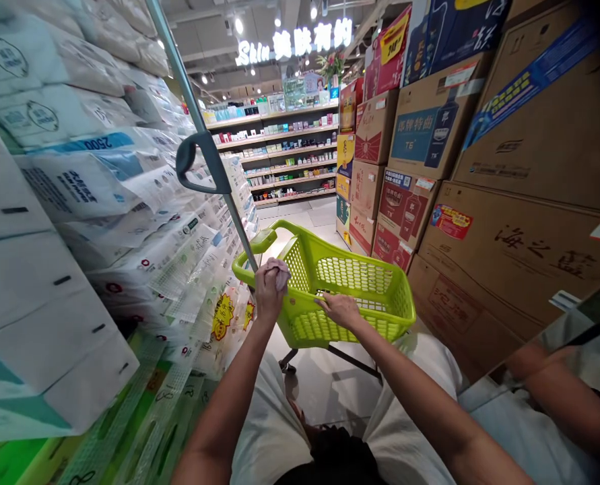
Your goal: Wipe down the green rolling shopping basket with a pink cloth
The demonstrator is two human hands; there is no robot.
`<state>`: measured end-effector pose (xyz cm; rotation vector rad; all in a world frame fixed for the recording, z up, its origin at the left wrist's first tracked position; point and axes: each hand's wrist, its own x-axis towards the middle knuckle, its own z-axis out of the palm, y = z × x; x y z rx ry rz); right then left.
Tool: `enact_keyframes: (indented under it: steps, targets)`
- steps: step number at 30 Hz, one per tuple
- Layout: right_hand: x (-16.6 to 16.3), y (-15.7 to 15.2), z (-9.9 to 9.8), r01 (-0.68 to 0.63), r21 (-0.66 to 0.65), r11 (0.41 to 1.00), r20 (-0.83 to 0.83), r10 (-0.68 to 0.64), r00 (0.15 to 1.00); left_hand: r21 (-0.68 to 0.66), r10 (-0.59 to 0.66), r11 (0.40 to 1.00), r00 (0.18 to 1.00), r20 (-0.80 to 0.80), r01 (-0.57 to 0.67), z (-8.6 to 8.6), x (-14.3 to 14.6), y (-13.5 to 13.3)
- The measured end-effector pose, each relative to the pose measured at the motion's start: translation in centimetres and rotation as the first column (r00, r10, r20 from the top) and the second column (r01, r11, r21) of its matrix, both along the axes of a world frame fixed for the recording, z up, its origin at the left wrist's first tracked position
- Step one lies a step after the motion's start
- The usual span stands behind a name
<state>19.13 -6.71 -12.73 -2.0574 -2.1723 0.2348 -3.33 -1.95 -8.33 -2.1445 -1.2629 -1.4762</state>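
Note:
A bright green plastic shopping cart (pixel 324 237) with a perforated basket stands on the floor in front of me. My left hand (pixel 268 300) is closed around a crumpled pinkish cloth (pixel 281 271) at the cart's near left rim. Right beside that hand, a grey pole (pixel 239 225) with a dark loop handle (pixel 203 162) slants up to the left; whether the hand touches it, I cannot tell. My right hand (pixel 341 310) rests over the near long rim, fingers curled around the edge. Its fingertips are partly hidden inside the basket.
Stacked tissue packs (pixel 92 188) line the left side close to the cart. Tall piles of cardboard boxes (pixel 512 249) wall the right. Shelves of small goods (pixel 289 151) stand across the back, beyond tiled floor (pixel 310 212).

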Motion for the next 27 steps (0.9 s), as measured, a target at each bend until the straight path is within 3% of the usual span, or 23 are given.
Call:
enact_keyframes:
  steps: [2,5,9,11,13,16,19,22,27]
  targets:
    - [-1.6,-0.5,0.1,0.005,0.004,1.000,-0.013,-0.005,1.000,-0.109,0.027,0.993,0.995,-0.093,-0.037,1.0,0.2,0.8]
    - [-3.8,-1.3,0.2,-0.001,0.020,1.000,-0.032,0.002,0.999,-0.301,0.149,0.923,0.945,-0.290,-0.238,2.6,0.0,2.5]
    - [-5.9,-2.2,0.3,0.014,0.007,1.000,-0.057,-0.013,0.998,-0.506,0.264,0.705,0.847,-0.462,-0.497,4.1,-0.7,4.8]
    - [-6.4,-2.5,0.5,0.020,-0.006,1.000,-0.063,-0.021,0.998,-0.591,0.273,0.603,0.835,-0.477,-0.535,4.6,-0.9,5.9]
    - [-6.5,-2.7,0.7,0.013,-0.017,1.000,-0.055,-0.014,0.998,-0.645,0.255,0.549,0.842,-0.476,-0.531,4.9,-1.0,7.1]
    - [-5.6,-2.6,0.9,-0.070,-0.027,0.997,-0.022,0.069,0.997,-0.673,0.205,0.547,0.859,-0.469,-0.498,4.9,-1.0,9.2]
    - [-4.1,-2.3,0.6,-0.197,-0.052,0.979,0.001,0.197,0.980,-0.665,0.163,0.598,0.880,-0.446,-0.447,4.4,-0.7,11.7]
    - [-2.7,-2.0,0.3,-0.232,-0.075,0.970,-0.010,0.231,0.973,-0.694,0.112,0.626,0.922,-0.371,-0.356,3.9,-0.1,14.1]
    - [-2.0,-0.7,1.2,-0.285,-0.129,0.950,-0.193,0.258,0.947,-0.730,0.092,0.619,0.950,-0.299,-0.289,2.9,0.9,16.7]
